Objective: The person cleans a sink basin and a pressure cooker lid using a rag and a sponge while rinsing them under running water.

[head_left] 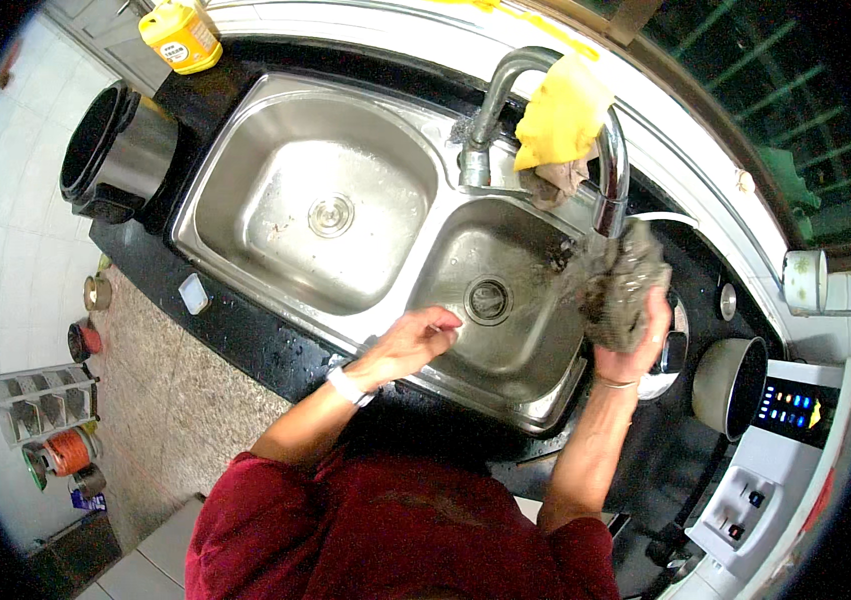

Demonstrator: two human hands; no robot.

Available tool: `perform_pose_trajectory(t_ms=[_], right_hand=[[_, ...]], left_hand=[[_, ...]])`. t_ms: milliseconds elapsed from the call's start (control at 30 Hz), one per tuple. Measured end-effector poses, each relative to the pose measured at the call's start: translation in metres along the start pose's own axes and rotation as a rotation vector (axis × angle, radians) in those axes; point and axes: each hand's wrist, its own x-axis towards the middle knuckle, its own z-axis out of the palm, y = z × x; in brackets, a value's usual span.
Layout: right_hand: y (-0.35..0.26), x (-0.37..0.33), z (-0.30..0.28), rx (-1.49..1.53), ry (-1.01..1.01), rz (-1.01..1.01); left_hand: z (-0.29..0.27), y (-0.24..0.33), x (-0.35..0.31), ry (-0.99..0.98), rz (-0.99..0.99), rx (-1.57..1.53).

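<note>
A: Head view. Right hand (pixel 638 335)?
B: Clamped on a grey cloth (pixel 626 280), fingers wrapped round its near right side. Cloth is held bunched just under the spout of the tap (pixel 614 185), by the right edge of the small basin (pixel 446 255).
A: Left hand (pixel 414 342)?
B: Nothing seen held. Fingers loosely bent, not closed on anything, over the near left corner of the same basin. Cloth not touched by it; drain (pixel 488 300) lies between the hands.
A: Step in hand?
B: Rinsing, judged by cloth position and what looks like blurred spray (pixel 574 268) beside it.
A: Next move calls for?
B: Probably both hands: cloth to be brought lower over the basin, turned and squeezed. Spout should be cleared first. Yellow cloth (pixel 561 110) draped on the tap is best left unsnagged.
</note>
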Motion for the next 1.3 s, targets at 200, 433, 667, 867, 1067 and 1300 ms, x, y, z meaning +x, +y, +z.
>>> perform_pose_trajectory(t_ms=[200, 433, 667, 867, 1067, 1300], right_hand=[[-0.04, 0.003, 0.062, -0.318, -0.101, -0.132], [-0.021, -0.001, 0.1, -0.478, -0.159, -0.13], [0.054, -0.034, 0.19, -0.539, -0.127, -0.094], [0.128, 0.008, 0.292, -0.555, -0.139, -0.212], [0.154, 0.009, 0.27, -0.486, -0.134, -0.11], [0.147, -0.087, 0.201, -1.012, -0.01, -0.002]], left_hand=[[-0.036, -0.001, -0.064, 0.152, 0.124, -0.038], [-0.107, -0.014, -0.1, 0.387, 0.111, -0.035], [-0.206, -0.019, -0.13, 0.591, 0.224, 0.276], [-0.3, -0.029, -0.179, 0.825, 0.26, 0.509], [-0.356, -0.066, -0.207, 0.848, 0.265, 0.46], [-0.346, -0.054, -0.203, 0.504, 0.303, 0.902]])
